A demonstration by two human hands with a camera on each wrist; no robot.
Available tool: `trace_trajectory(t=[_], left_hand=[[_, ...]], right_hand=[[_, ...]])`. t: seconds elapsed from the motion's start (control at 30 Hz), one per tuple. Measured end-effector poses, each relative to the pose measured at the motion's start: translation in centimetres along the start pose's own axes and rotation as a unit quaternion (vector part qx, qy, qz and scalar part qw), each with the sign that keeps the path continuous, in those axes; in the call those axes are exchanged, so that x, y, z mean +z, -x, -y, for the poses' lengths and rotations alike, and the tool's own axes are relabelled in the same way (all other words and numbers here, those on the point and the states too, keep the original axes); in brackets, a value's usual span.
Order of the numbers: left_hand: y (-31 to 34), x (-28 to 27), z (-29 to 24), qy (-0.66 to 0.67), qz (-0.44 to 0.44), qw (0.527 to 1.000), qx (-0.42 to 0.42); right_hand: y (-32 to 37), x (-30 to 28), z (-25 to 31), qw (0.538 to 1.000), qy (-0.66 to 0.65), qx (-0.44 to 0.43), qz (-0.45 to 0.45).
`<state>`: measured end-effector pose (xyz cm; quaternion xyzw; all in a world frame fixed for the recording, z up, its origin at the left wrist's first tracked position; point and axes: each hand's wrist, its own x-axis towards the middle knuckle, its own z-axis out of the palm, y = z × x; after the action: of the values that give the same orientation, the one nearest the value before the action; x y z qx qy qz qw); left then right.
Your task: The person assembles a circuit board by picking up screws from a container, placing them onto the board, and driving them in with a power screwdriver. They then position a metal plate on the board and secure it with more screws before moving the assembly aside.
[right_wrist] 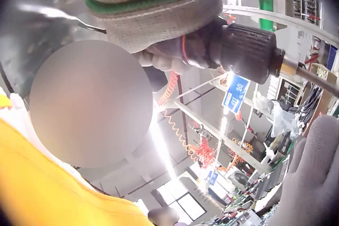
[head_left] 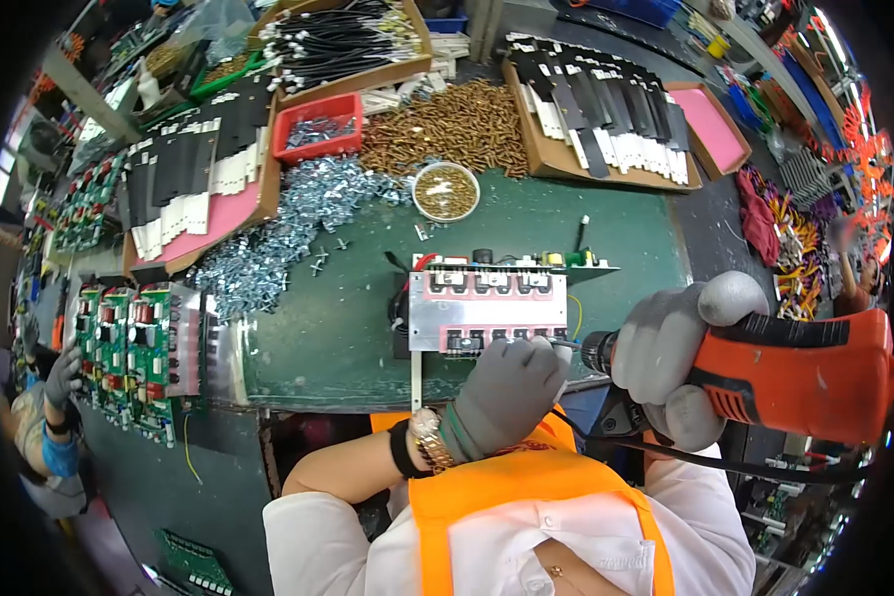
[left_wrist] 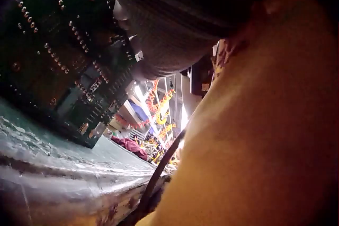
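Observation:
A circuit board assembly with a silver metal plate (head_left: 487,310) lies on the green work table, black components in rows along the plate. My gloved left hand (head_left: 512,387) is at its near edge, fingers bent over the front row; I cannot tell what they hold. In the left wrist view the underside of a dark circuit board (left_wrist: 63,61) stands close to that hand. My gloved right hand (head_left: 661,348) grips a red power screwdriver (head_left: 805,372), held level at the right. Its black chuck (right_wrist: 246,51) points left, and the thin bit (right_wrist: 312,77) reaches toward my left fingertips.
Behind the assembly are a white tub (head_left: 447,192) of brass-coloured screws, a heap of brass-coloured parts (head_left: 447,129), silver metal parts (head_left: 258,238) and a red bin (head_left: 318,129). Cardboard boxes (head_left: 606,174) flank them. Green circuit boards (head_left: 129,348) stand left; a black cable (head_left: 745,467) crosses near my body.

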<state>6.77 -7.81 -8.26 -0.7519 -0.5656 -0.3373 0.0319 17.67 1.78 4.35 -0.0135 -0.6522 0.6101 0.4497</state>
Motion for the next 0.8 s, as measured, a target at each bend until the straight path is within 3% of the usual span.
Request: trace_trajectory(t=[0.03, 0.13, 0.2, 0.27, 0.4, 0.5, 0.57, 0.6, 0.67, 0.7, 0.73, 0.8], left_hand=[[-0.3, -1.0, 0.6, 0.135, 0.017, 0.991, -0.011], [0.4, -6.1, 4.9, 0.066, -0.009, 0.998, -0.022], [-0.5, -8.7, 8.3, 0.033, -0.124, 0.986, -0.106], [-0.2, -10.3, 11.0, -0.006, -0.089, 0.973, -0.211], [0.7, -9.3, 14.4, 0.010, -0.085, 0.969, -0.232], [1.6, -7.6, 16.0, 0.019, -0.065, 0.976, -0.207], [1.8, -6.6, 16.7, 0.246, 0.028, 0.923, -0.294], [2.0, -6.6, 16.8, 0.245, 0.028, 0.924, -0.291], [2.3, -7.1, 17.0, 0.395, 0.074, 0.823, -0.401], [2.3, -7.4, 17.1, 0.397, 0.097, 0.818, -0.406], [1.8, -7.6, 17.1, 0.394, 0.095, 0.821, -0.403], [1.3, -7.9, 17.1, 0.332, 0.091, 0.851, -0.396]], right_hand=[[-0.2, -0.1, -0.1, 1.000, -0.010, -0.003, 0.006], [-0.1, -0.3, -0.2, 1.000, -0.009, -0.014, 0.012], [0.2, -0.3, -0.4, 1.000, -0.025, -0.011, 0.000], [0.4, -0.2, -0.2, 1.000, -0.003, -0.019, -0.019], [0.3, -0.7, -0.1, 1.000, -0.003, -0.007, 0.010], [0.5, -0.4, 0.0, 0.999, -0.031, 0.022, -0.035], [0.0, -1.1, 0.3, 1.000, -0.019, 0.013, 0.020], [0.0, -1.5, 0.4, 1.000, -0.017, 0.009, 0.019], [0.4, -2.3, 0.1, 1.000, -0.006, 0.017, -0.004], [0.7, -2.2, -0.7, 0.992, -0.121, 0.012, -0.028], [-0.1, -1.4, 0.1, 0.992, -0.110, -0.008, -0.056], [-0.5, -3.7, 0.7, 0.982, -0.182, -0.043, 0.040]])
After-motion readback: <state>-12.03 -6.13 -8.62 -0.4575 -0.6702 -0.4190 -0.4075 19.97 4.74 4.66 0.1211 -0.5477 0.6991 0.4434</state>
